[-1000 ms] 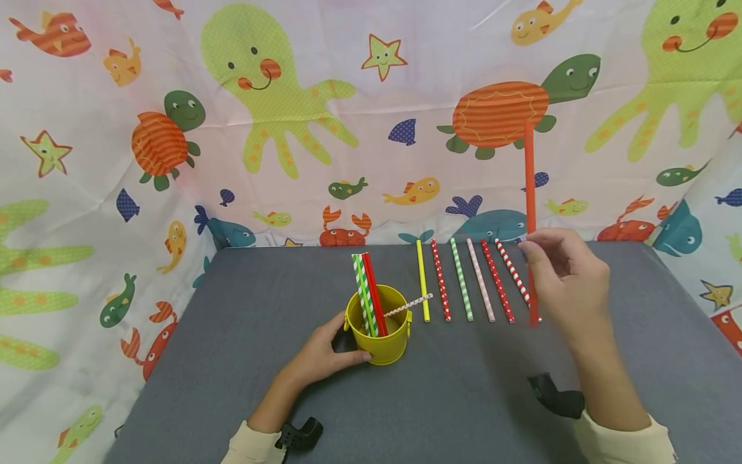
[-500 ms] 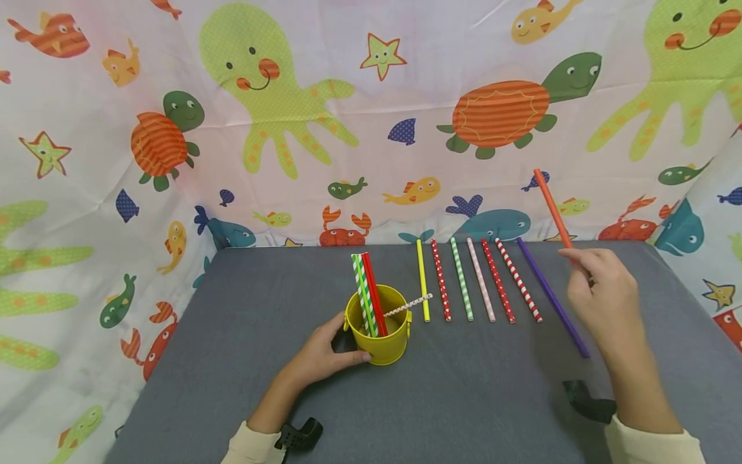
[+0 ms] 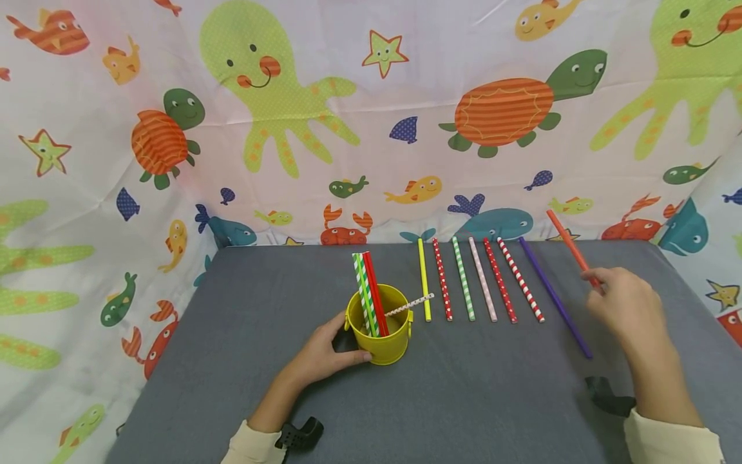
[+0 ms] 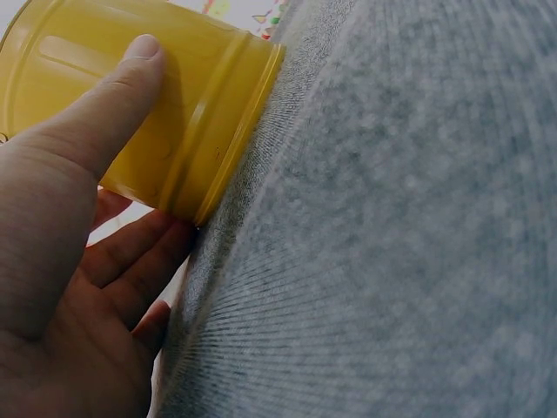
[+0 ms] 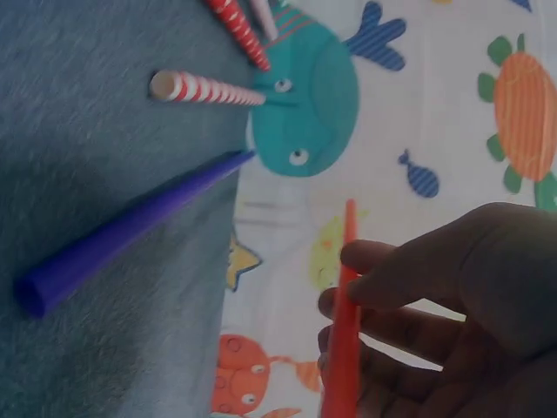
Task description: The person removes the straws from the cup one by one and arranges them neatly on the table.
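My left hand point(image 3: 324, 353) holds a small yellow bucket point(image 3: 387, 351) from its left side, the thumb along the front wall in the left wrist view. Inside the bucket several straws stand upright, among them a red straw point(image 3: 375, 293) and green-striped ones; a spotted straw point(image 3: 408, 304) leans out over the right rim. At the right, my right hand point(image 3: 628, 306) pinches an orange-red straw point(image 5: 346, 322) between thumb and fingers, its far end pointing up and left. Just left of that hand a plain purple straw point(image 3: 555, 296) lies slanted on the table.
Between bucket and purple straw, several paper straws lie in a row: a yellow straw point(image 3: 424, 280), a green-striped straw point(image 3: 463, 278), a pink straw point(image 3: 482, 278) and a red-striped straw point(image 3: 520, 279) among them. A sea-animal curtain point(image 3: 342, 77) closes off the grey table point(image 3: 261, 290) behind.
My right hand has moved right and lower with the orange-red straw, which has tilted from upright to slanting. The purple straw is now uncovered on the table. My left hand stays on the bucket.
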The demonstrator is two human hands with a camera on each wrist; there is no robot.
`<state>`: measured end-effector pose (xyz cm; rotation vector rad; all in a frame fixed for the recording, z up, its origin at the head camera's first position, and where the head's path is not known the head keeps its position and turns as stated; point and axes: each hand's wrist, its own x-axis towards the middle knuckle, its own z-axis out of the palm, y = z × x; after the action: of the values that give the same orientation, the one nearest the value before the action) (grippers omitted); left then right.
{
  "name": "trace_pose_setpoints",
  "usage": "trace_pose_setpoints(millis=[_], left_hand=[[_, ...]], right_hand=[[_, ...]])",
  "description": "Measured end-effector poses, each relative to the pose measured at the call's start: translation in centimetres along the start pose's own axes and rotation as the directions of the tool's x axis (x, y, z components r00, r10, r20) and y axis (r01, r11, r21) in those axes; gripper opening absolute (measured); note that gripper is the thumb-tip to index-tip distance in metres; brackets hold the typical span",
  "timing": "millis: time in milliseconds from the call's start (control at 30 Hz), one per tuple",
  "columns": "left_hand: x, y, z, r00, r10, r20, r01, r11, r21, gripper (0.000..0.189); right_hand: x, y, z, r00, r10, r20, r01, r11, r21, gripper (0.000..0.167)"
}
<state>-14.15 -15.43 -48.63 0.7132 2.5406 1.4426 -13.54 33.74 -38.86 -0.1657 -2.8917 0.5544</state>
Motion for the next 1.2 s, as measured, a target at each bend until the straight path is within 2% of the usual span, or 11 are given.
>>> trace_pose_setpoints(millis=[200, 367, 400, 600, 733, 1000, 1200], left_hand=[[0.0, 0.0, 0.0, 1.0, -0.015, 0.01, 0.015, 1.0, -0.001, 0.091], [0.0, 0.1, 0.0, 1.0, -0.017, 0.01, 0.017, 1.0, -0.015, 0.091], [-0.1, 0.6, -0.1, 1.0, -0.016, 0.008, 0.016, 1.0, -0.017, 0.09], [-0.5, 4.2, -0.9, 1.0, -0.026, 0.012, 0.026, 0.999, -0.034, 0.087], [-0.5, 4.4, -1.0, 0.999, -0.03, 0.014, 0.03, 0.999, -0.037, 0.087], [-0.5, 4.4, -1.0, 0.999, -0.034, 0.013, 0.035, 0.999, -0.032, 0.087], [-0.5, 4.4, -1.0, 0.999, -0.033, 0.014, 0.033, 0.999, -0.025, 0.087]], right_hand=[[0.5, 1.6, 0.4, 0.986, 0.069, 0.154, -0.065, 0.997, -0.032, 0.037], [1.1, 2.8, 0.9, 0.965, 0.066, 0.252, -0.054, 0.997, -0.054, 0.039], [1.2, 2.9, 1.1, 0.962, 0.065, 0.264, -0.052, 0.997, -0.054, 0.039], [1.6, 3.4, 1.7, 0.962, 0.034, 0.271, -0.02, 0.998, -0.054, 0.039], [1.7, 3.6, 1.9, 0.957, 0.033, 0.29, -0.018, 0.998, -0.054, 0.039], [1.8, 4.1, 2.3, 0.93, 0.055, 0.362, -0.034, 0.997, -0.066, 0.038], [1.9, 4.4, 2.7, 0.929, 0.044, 0.368, -0.017, 0.997, -0.078, 0.038]])
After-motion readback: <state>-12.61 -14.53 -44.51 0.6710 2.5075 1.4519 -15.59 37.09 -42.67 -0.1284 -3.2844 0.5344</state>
